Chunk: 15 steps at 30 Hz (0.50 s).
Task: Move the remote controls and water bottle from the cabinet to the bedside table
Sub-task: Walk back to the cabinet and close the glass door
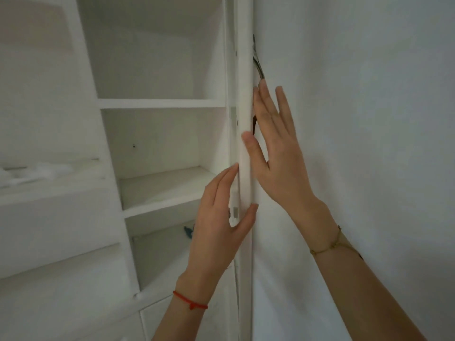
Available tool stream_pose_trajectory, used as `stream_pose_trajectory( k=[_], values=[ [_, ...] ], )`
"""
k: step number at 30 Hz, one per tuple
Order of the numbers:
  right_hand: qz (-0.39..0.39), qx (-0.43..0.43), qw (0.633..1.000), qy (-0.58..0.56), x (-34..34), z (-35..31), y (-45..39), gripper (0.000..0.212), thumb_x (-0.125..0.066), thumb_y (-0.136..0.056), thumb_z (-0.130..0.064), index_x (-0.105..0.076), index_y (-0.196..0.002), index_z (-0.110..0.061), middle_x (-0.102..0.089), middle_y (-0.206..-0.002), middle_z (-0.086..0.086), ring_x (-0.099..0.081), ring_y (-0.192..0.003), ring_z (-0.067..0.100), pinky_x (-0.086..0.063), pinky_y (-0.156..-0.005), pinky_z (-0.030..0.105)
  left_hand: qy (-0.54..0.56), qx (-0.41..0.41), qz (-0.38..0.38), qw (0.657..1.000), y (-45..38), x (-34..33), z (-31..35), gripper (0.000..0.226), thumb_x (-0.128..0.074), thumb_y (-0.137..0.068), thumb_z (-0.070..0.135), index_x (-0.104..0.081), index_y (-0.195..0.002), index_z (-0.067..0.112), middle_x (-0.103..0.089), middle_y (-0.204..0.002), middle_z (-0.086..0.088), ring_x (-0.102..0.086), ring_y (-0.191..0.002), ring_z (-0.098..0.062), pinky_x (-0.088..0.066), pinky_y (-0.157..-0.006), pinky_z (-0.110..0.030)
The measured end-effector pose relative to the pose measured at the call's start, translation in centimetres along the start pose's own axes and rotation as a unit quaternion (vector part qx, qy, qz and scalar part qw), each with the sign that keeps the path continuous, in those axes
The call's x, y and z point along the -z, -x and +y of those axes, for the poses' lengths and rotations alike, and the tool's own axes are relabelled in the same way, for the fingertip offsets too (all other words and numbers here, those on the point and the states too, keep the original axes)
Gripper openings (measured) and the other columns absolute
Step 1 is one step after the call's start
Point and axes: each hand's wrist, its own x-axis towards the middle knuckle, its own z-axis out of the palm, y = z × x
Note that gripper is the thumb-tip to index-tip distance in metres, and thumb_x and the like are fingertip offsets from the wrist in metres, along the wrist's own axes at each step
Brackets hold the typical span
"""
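Head view looks into a white room corner, where a tall white cabinet [160, 102] with open shelves stands against a plain white wall [369, 94] on the right. Its door [245, 119] is swung out and seen edge-on as a narrow white strip, with a dark handle [258, 67] showing behind the edge. Both hands are on that door edge: the left hand [219, 217] has straight fingers on the inner side and its thumb hooked over the front of the edge, while the right hand [275, 153] lies flat and spread against the outer side, thumb on the edge. A red string [190, 302] circles the left wrist and a thin bracelet [330, 244] the right. The visible shelves hold little; a small blue-green thing [188, 232] shows in the lower compartment, too hidden to identify. Something white and crumpled [37, 171] lies on the far-left shelf. Remote controls and the water bottle cannot be seen.
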Motion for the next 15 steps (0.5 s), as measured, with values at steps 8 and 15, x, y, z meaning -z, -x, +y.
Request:
stream_pose_trajectory(
  k=[8, 15],
  values=[
    [-0.027, 0.033, 0.991, -0.13, -5.8, -4.0, -1.5, 0.064, -0.046, -0.101, -0.027, -0.016, -0.153, -0.005, 0.003, -0.162, 0.016, 0.0, -0.151, 0.022, -0.025, -0.12, 0.034, -0.092, 0.029, 0.075, 0.993, 0.8, 5.2, -3.5, 0.057, -0.07, -0.086, 0.022, -0.049, -0.138, 0.013, -0.052, -0.138, 0.003, -0.049, -0.128, -0.01, -0.042, -0.108, -0.034],
    [-0.068, 0.0, 0.973, -0.223, -12.1, -7.1, -1.6, 0.082, -0.049, -0.097, -0.036, 0.006, -0.154, -0.014, 0.007, -0.163, -0.002, -0.005, -0.15, 0.009, -0.021, -0.112, 0.009, -0.176, 0.071, 0.073, 0.979, 0.3, 9.0, -8.3, 0.061, -0.066, -0.089, 0.022, -0.041, -0.143, 0.01, -0.05, -0.141, -0.004, -0.04, -0.129, -0.005, -0.022, -0.111, -0.006]
  ],
)
